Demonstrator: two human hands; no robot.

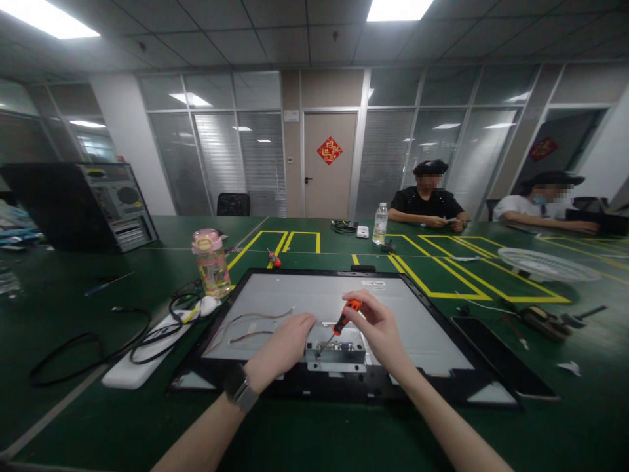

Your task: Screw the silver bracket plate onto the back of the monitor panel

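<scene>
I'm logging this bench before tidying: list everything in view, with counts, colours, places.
table: one, green, foreground
panel: one, grey, table's near middle
wires: some, mixed, panel's left
metal bracket: one, silver, panel's near part
screwdriver: one, red, black, tip at metal bracket
power strip: one, white, left of panel
cables: several, black, around power strip
drinking bottle: one, pink-lidded, beyond power strip
water bottle: one, clear, table's far side
slab: one, black, right of panel
tray: one, whitish, table's right
computer case: one, black, far left
door: one, pale, back wall
people: two, black, white tops, right
watch: one, dark, left wrist
left hand: one, bare, at metal bracket
right hand: one, bare, holding screwdriver
</scene>
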